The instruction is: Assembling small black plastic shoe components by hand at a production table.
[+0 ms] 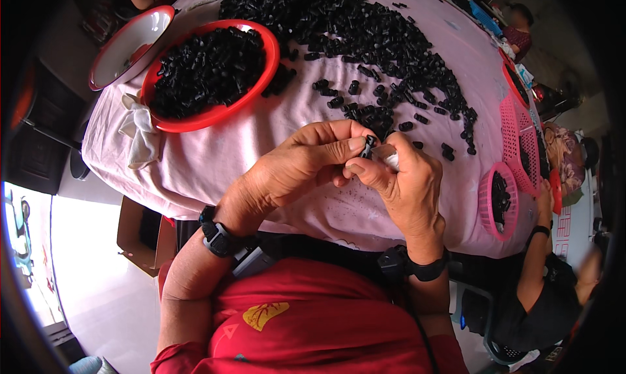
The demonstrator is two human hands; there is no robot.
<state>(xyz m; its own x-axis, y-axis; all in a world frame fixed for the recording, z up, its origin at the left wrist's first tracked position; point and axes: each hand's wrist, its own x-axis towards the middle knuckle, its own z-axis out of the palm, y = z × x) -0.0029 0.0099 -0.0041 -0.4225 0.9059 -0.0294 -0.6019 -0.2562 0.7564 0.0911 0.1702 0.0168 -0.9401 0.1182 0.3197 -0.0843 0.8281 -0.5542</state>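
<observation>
My left hand [297, 159] pinches a small black plastic part [368, 147] between thumb and fingers. Close against it, my right hand [412, 185] is closed on a small thin blade-like tool with a white grip [392, 160]. The tool's tip meets the black part or lies just beside it; fingers hide exactly where. Both hands are just above the near side of the table. Beyond them spreads a large heap of similar black parts [365, 31], with several loose ones scattered near my fingertips.
A red-rimmed basin [261, 80] full of black parts stands on the pink cloth [215, 172], beside an empty tilted basin [107, 74] and a white rag [140, 136]. Pink baskets [484, 201] stand at right, near another person's arm [538, 243]. A cardboard box [134, 243] sits below left.
</observation>
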